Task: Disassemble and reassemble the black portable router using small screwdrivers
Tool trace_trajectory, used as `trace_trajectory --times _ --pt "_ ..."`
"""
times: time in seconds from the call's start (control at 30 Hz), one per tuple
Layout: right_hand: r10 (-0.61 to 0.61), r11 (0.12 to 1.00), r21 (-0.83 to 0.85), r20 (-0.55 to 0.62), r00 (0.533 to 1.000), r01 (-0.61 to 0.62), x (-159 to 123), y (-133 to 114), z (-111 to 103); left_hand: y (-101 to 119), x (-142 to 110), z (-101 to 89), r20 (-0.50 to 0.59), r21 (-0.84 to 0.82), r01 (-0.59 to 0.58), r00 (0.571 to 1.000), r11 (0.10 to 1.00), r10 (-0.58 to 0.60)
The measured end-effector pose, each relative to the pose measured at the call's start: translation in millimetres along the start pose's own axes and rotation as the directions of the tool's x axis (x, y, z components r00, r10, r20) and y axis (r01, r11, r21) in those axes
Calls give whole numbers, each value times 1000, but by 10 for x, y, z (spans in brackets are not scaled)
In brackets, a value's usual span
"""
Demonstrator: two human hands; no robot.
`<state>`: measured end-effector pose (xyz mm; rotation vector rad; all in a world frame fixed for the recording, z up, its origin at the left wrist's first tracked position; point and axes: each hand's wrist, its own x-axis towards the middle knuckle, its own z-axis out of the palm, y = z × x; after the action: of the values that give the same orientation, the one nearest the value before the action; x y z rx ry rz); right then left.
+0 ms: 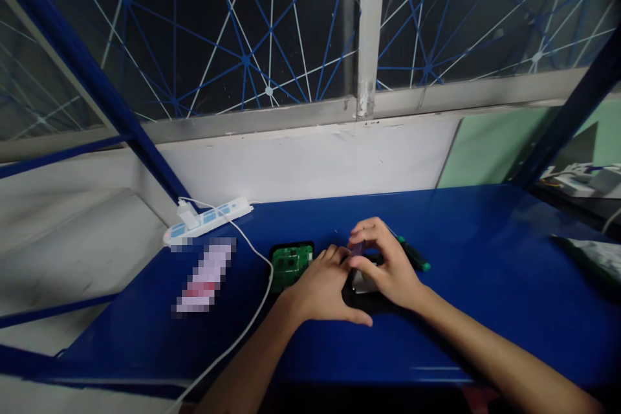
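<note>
My left hand (324, 284) lies over the left side of a black casing (373, 302), its thumb stretched out and its fingertips close to my right hand. Above the casing, my right hand (388, 265) is curled, with a small purplish see-through piece (358, 248) between thumb and fingers. Part of a light silvery surface (363, 281) shows inside the casing; the rest is covered by my hands. Left of my left hand sits an open black housing with a green circuit board (290, 265). A green-and-black screwdriver (414, 255) lies just beyond my right hand.
A white power strip (213, 218) with a plugged-in charger (187, 214) stands at the back left. Its white cable (257, 310) runs across the blue table (485, 252) beside the circuit board. A blurred-out pink item (206, 275) lies left; a plastic bag (594, 262) lies right.
</note>
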<state>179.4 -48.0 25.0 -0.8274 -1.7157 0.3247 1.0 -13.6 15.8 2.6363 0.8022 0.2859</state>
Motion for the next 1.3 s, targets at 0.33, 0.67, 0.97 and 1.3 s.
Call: trace_trajectory --times 0.33,0.67,0.97,1.3 --pt "203 962 177 36 978 -207 -48 -25 23 -34 -11 16 -15 18 -45 999 999 45" --pt "25 1000 6 -43 999 -25 -17 31 10 -7 1 17 -3 54 -15 1000 998 15" --pt "-1 1000 -13 -45 999 0 10 13 -27 -14 -13 19 2 85 -14 1000 996 14" --pt "-26 998 -56 25 999 27 0 -29 -20 -5 -2 -1 4 69 -33 999 997 32"
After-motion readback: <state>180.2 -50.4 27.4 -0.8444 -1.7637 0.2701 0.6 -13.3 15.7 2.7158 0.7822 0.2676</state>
